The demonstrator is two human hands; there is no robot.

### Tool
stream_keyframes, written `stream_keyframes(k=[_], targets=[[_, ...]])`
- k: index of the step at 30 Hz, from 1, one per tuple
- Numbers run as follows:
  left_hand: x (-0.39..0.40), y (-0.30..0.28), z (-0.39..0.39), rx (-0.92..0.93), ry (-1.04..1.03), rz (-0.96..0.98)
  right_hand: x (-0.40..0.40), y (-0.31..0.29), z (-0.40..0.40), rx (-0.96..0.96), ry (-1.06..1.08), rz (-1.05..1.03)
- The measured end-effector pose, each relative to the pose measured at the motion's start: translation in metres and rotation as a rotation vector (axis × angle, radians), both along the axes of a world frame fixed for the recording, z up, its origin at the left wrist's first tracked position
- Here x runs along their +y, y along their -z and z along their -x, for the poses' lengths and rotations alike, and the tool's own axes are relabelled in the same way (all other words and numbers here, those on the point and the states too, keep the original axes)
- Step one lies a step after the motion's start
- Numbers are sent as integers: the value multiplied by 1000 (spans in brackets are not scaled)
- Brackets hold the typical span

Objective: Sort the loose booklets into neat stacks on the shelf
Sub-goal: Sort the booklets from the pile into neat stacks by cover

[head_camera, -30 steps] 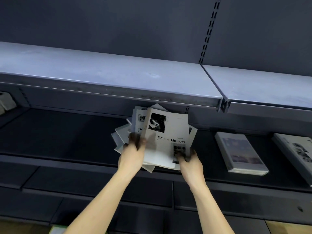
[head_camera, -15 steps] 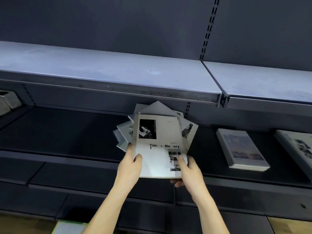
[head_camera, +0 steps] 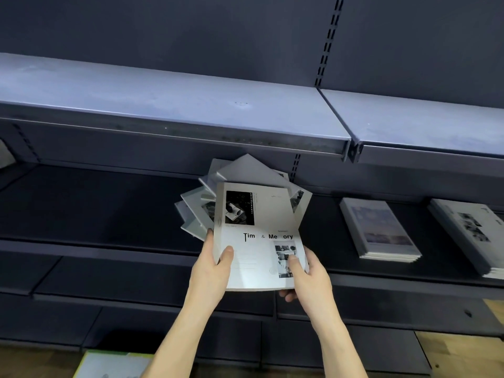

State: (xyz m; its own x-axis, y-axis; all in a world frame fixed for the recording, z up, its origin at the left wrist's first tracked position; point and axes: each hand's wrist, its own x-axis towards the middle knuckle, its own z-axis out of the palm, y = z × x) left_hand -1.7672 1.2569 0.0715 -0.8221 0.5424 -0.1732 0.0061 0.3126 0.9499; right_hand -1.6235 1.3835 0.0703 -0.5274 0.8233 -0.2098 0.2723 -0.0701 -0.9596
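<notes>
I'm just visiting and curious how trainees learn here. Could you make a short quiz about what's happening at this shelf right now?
1. True or false: both hands grip the top booklet.
2. Multiple choice: the loose booklets behind the top one are A) squared up, B) fanned out at angles, C) standing upright.
3. Fill in: the neat stack lies on the dark shelf to the ___ of the hands.

Key
1. True: left hand and right hand each have a thumb on its cover.
2. B
3. right

The top booklet hides most of the fanned booklets beneath. The far-right stack is cut by the frame edge.
</notes>
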Motion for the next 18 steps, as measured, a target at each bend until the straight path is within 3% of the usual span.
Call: stream_keyframes(k=[8, 18], targets=[[-13, 3, 3, -29, 51, -82, -17, 1, -11, -27, 9, 37], [-16, 4, -6, -33, 198, -191, -48, 5, -34, 38, 201, -62]])
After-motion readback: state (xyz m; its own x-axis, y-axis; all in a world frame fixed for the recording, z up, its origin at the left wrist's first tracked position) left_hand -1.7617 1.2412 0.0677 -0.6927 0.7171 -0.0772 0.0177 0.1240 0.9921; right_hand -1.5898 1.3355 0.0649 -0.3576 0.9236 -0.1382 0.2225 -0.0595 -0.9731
